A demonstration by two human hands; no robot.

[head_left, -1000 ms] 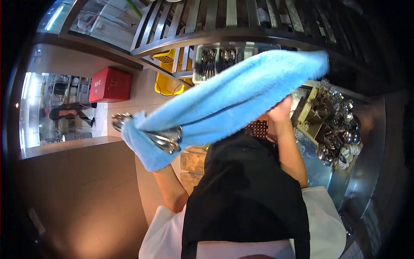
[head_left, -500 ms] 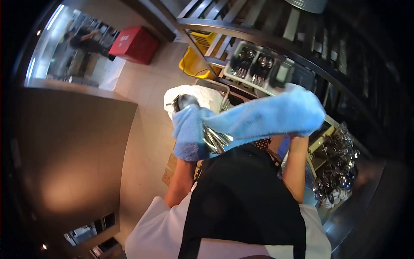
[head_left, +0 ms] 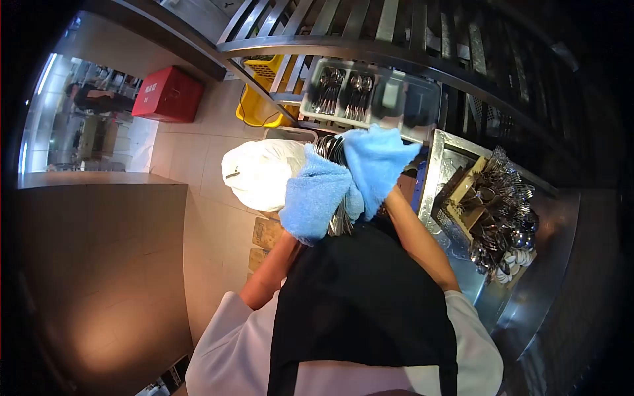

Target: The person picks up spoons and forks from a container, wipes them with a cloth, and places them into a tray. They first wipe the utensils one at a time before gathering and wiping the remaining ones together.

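A light blue terry cloth wraps my left hand, which is closed around a bundle of spoons in front of my apron. The bundle's heads point away from me and its handles stick out below the cloth. My right hand is beside it, mostly covered by more of the blue cloth, which it grips against the bundle's right side. The fingers of both hands are hidden under the cloth.
A grey cutlery tray with spoons and forks stands ahead under a slatted metal rack. At right, cutlery fills a container on a metal counter. A white bag, yellow crate and red box are at left.
My right hand has come in leftward with its end of the cloth, from stretched out at the right to beside the bundle. The view has shifted slightly.
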